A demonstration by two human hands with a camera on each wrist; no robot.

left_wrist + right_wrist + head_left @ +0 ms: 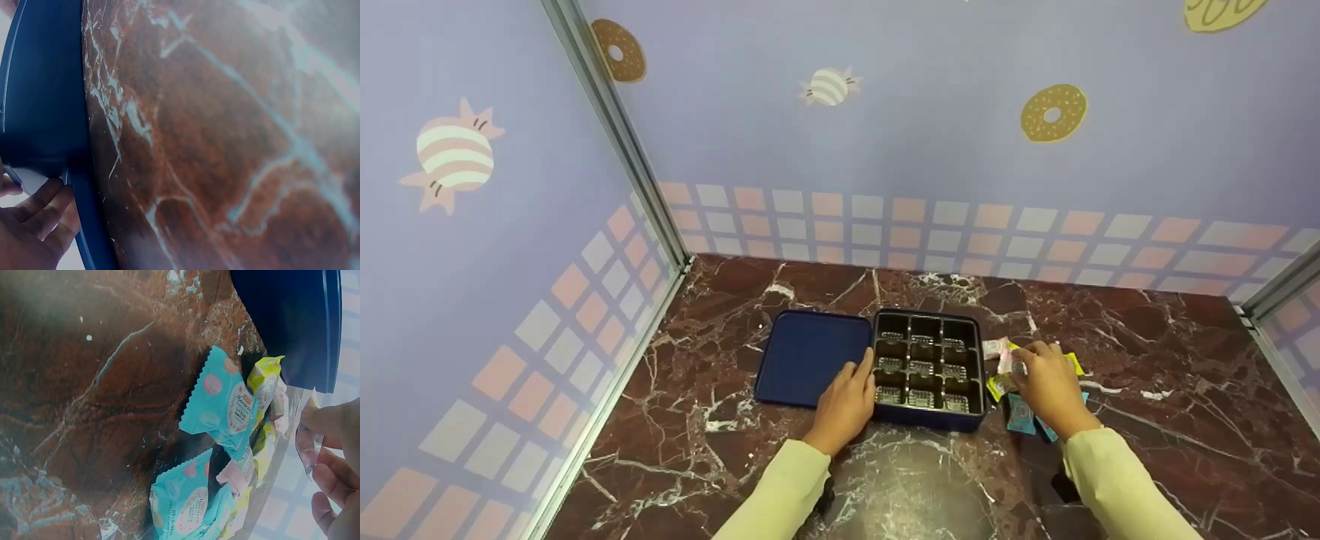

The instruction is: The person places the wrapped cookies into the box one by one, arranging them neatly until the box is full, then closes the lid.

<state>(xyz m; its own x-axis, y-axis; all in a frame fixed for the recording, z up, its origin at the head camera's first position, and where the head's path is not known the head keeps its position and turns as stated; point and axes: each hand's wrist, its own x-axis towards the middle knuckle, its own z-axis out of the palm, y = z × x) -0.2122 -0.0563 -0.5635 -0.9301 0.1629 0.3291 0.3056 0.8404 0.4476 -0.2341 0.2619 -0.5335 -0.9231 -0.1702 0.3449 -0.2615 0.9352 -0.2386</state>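
Your right hand (1046, 382) sits on the sweets pile (225, 455), pinching a wrapper, w/ tray (930, 367) just left; left hand (847, 401), fingers straight, rests on tray edge.

One dark blue box (930, 420) sits on the worktop (1147, 360), divided into nine compartments in three rows of three. One flat blue lid (806, 356) lies just beside it. Two hands are in view: one left hand (847, 401) and one right hand (1046, 382). A small heap of wrapped sweets (236, 439) lies beside the box; the wrist view shows at least three teal packets (216, 396), two or three yellow ones (263, 382) and at least one pink one (233, 475). The exact total cannot be told, since they overlap.
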